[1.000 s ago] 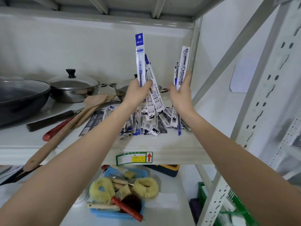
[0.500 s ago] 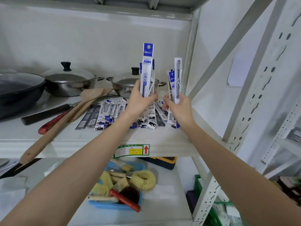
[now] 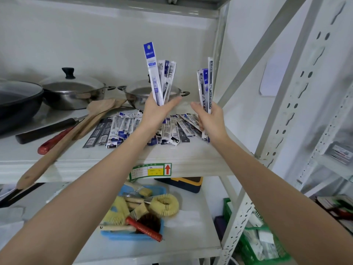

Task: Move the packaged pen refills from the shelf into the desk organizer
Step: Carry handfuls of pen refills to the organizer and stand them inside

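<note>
At the far left of the shelf (image 3: 80, 159) a dark wok (image 3: 17, 100) is seen, and beside it a lidded steel pot (image 3: 74, 92). In front of these a black-handled knife (image 3: 47, 130), a red-handled tool (image 3: 53, 140) and two wooden spatulas (image 3: 76, 131) are laid, the longer handle reaching out past the shelf edge. A spread of packaged pen refills (image 3: 122, 129) is scattered flat on the shelf, from the spatulas across to the right post. A second steel pot (image 3: 139, 94) is set behind them.

Above this pile the left hand (image 3: 158, 113) is raised, and a bundle of refill packets (image 3: 158, 79) is gripped upright in it, the fingers curled round the lower ends and the thumb stretched out to the right. Just beside it, the right hand (image 3: 210, 117) is closed round a second upright bundle (image 3: 206, 88), close to the white shelf post (image 3: 219, 64). The two hands are held apart, with a small gap between them.

A green label with a red arrow (image 3: 150, 170) is stuck on the front edge of the shelf. On the shelf below, a blue tray (image 3: 131, 236) filled with brushes is seen, and a green basket (image 3: 267, 251) stands lower right.
</note>
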